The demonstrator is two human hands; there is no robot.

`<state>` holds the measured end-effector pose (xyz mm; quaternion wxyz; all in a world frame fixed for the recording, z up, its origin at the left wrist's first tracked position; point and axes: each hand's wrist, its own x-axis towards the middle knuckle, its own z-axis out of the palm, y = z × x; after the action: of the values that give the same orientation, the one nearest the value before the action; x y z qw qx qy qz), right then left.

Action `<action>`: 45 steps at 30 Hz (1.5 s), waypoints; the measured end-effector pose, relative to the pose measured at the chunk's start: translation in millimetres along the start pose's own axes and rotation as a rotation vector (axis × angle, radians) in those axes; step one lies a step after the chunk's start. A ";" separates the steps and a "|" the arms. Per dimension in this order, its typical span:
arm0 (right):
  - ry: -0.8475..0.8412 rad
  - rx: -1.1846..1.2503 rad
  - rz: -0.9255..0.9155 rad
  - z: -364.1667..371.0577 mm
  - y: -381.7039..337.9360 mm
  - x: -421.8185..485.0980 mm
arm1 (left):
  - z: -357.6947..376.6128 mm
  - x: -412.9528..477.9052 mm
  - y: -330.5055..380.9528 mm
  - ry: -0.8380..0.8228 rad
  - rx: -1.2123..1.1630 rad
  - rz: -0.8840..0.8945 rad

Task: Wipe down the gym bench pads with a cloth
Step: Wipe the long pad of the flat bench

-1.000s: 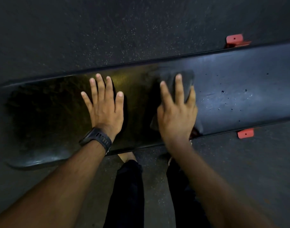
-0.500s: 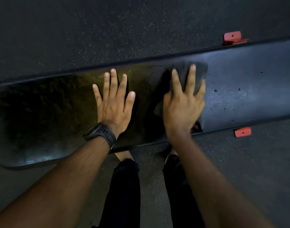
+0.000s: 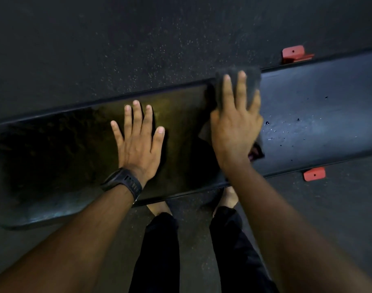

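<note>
A long black bench pad (image 3: 320, 115) runs across the view from lower left to upper right. My left hand (image 3: 137, 142) lies flat on its middle, fingers spread, a black watch on the wrist. My right hand (image 3: 237, 121) presses a dark grey cloth (image 3: 251, 80) flat against the pad at its far edge, fingers extended over it. Most of the cloth is hidden under the hand; a corner shows near the pad's near edge. Small droplets dot the pad to the right of the cloth.
Dark speckled rubber floor (image 3: 138, 39) surrounds the bench. Red frame feet stick out beyond the far edge (image 3: 292, 53) and the near edge (image 3: 314, 174). My legs in dark trousers (image 3: 159, 250) and bare feet stand against the pad's near side.
My right hand has slid the cloth away from me toward the pad's far edge and a little to the right. My left hand has stayed flat in about the same spot.
</note>
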<state>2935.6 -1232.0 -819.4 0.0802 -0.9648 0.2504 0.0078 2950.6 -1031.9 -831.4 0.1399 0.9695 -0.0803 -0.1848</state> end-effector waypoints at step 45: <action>-0.191 -0.109 -0.511 -3.5 33.6 36.9 | 26.5 9.5 62.3 0.028 0.038 0.021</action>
<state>2951.5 -1279.2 -823.1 0.0509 -0.9945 -0.0107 0.0914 2942.8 -1099.3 -839.5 0.1246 0.9735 -0.0919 -0.1682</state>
